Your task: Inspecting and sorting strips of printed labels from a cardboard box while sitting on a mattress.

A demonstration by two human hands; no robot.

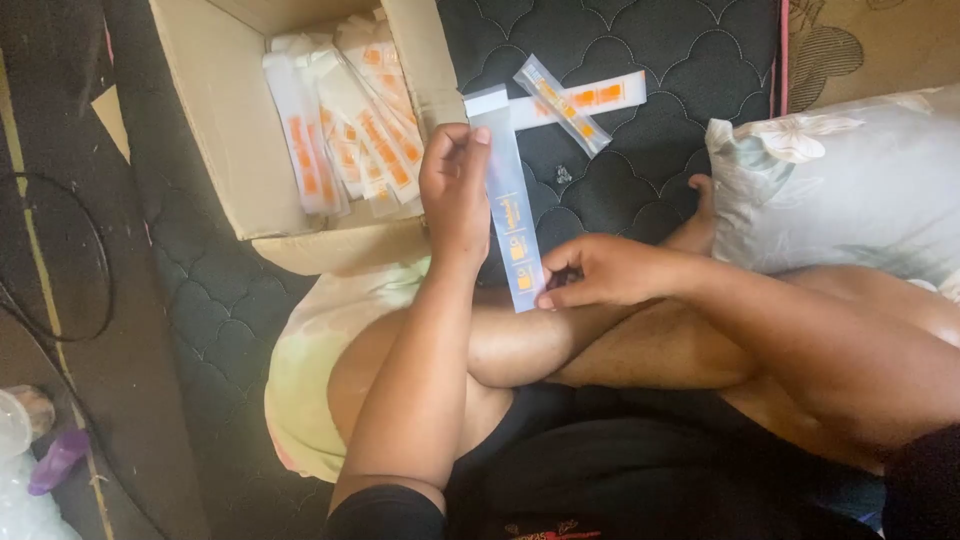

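— Hands?
— Left hand (455,190) pinches the top of a long clear sleeve (509,195); right hand (600,270) pinches its lower end.
— Containers?
— Cardboard box (225,120) at the mattress's (640,180) far left holds similar orange-printed packets (345,125); two loose packets (575,98) lie beside it.

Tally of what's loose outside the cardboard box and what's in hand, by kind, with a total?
Long clear sleeve held by the left hand and right hand: 1
Orange-printed packets lying on the dark mattress: 2
Pillow: 1
Total: 4
The packets inside the cardboard box overlap too much to count.
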